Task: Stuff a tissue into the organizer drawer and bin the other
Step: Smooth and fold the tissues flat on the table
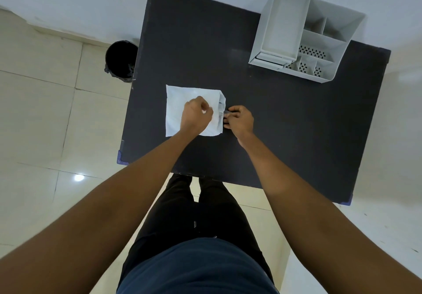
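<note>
Both forearms are reaching over the table point(285, 134). The left hand point(196, 115) is pressing, fingers curled, on the tissue point(180, 104); the right hand point(239, 120) is pinching its folded right edge.

Office: desk organizer point(303, 36), bin point(120, 59)

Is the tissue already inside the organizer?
No, the tissue lies flat on the table under both hands, apart from the organizer.
</note>
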